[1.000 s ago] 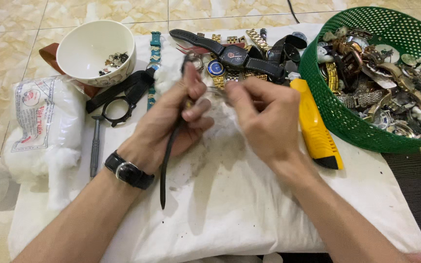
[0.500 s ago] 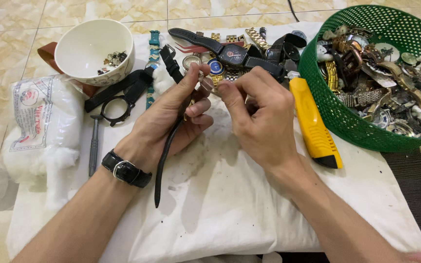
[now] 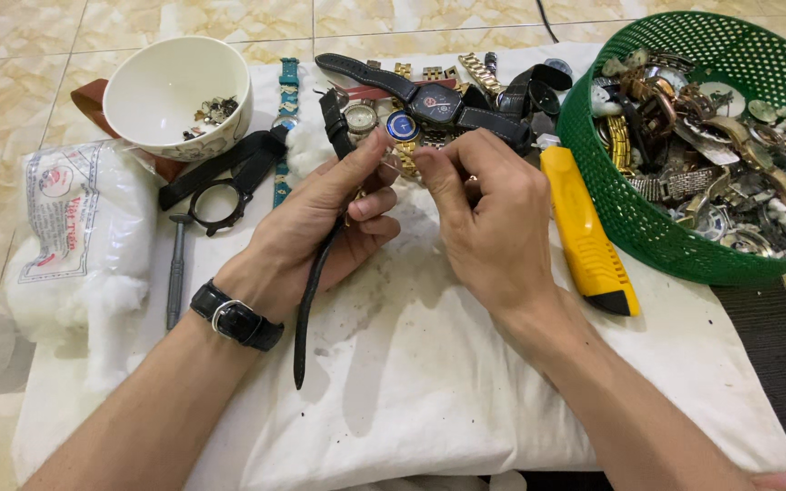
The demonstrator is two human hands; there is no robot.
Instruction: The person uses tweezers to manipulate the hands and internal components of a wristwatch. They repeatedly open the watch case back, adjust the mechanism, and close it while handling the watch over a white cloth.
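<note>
While both hands meet over a stained white cloth (image 3: 429,364), the left hand (image 3: 320,227) closes around a watch with a black strap (image 3: 313,291), one strap end rising past the thumb and the other trailing toward the wrist. The right hand (image 3: 488,218) pinches thumb and forefinger together at the watch, fingertip to fingertip with the left; the case itself is hidden between them. A black wristwatch (image 3: 234,316) circles the left wrist. Just beyond the hands lies a heap of watches and loose straps (image 3: 434,91). Left of that heap stands a white bowl (image 3: 175,95) holding small metal parts, with a black empty watch case and band (image 3: 220,186) and a slim grey tool (image 3: 175,273) near it. Right of the heap lie a yellow utility knife (image 3: 585,232) and a green plastic basket (image 3: 629,200) filled with watches.
</note>
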